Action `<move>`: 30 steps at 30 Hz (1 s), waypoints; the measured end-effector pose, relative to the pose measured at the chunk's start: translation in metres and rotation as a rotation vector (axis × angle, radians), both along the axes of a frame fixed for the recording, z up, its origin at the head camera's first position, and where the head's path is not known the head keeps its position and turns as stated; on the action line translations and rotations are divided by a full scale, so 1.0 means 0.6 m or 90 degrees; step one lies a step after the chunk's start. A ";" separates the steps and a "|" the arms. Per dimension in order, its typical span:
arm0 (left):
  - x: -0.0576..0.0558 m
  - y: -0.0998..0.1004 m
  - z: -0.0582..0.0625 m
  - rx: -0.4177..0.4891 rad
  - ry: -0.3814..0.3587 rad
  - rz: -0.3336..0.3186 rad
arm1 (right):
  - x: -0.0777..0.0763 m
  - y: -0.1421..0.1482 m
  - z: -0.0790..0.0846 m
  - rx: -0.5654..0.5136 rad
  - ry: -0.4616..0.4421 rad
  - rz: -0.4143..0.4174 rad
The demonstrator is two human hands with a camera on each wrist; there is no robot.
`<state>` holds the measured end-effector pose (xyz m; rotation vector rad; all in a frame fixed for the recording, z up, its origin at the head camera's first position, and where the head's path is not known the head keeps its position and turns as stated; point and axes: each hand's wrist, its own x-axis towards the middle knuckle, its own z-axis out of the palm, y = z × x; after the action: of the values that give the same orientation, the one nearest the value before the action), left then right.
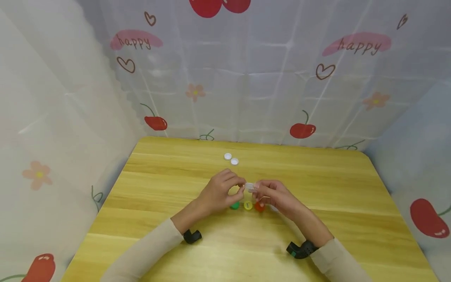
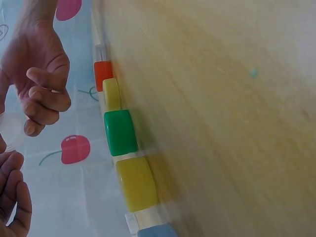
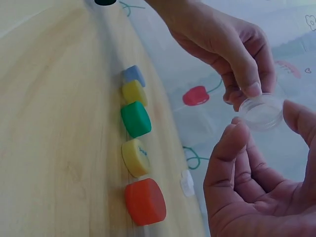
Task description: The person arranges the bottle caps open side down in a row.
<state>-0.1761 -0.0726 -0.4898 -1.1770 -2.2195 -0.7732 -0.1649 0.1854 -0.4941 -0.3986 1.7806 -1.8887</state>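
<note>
Disc of clear plastic point(image 3: 261, 112) is hovering above the table point(image 1: 169, 164); the right hand point(image 1: 278, 197) is pinching one side, the left hand point(image 1: 221, 190) the other (a green cap point(image 3: 136, 119) and an orange cap point(image 3: 145, 201) are sitting below).
</note>
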 end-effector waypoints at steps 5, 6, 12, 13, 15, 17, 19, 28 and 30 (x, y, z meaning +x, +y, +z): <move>0.005 0.002 -0.002 0.003 -0.004 -0.019 | 0.006 0.001 -0.008 0.001 0.018 0.002; 0.005 0.003 -0.001 0.002 -0.005 -0.024 | 0.007 0.001 -0.009 0.006 0.025 -0.005; 0.007 0.006 0.001 0.029 -0.080 -0.045 | 0.014 0.006 -0.009 0.070 0.146 -0.066; 0.008 0.007 0.001 0.037 -0.106 -0.046 | 0.016 0.007 -0.008 0.086 0.180 -0.077; 0.009 0.007 0.001 0.047 -0.155 -0.044 | 0.018 0.009 -0.008 0.122 0.253 -0.103; 0.011 0.007 -0.001 0.046 -0.195 -0.042 | 0.021 0.010 -0.010 0.148 0.325 -0.120; 0.012 0.007 -0.001 0.037 -0.223 -0.048 | 0.023 0.012 -0.012 0.170 0.393 -0.132; 0.006 0.032 -0.010 -0.023 -0.255 -0.095 | 0.039 0.042 -0.014 0.245 0.534 -0.135; 0.007 0.044 -0.015 -0.058 -0.269 -0.091 | 0.044 0.056 -0.019 0.264 0.550 -0.127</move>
<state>-0.1720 -0.0461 -0.4989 -1.3259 -2.5505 -1.0723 -0.1387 0.2192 -0.5056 -1.0103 2.7813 -1.4840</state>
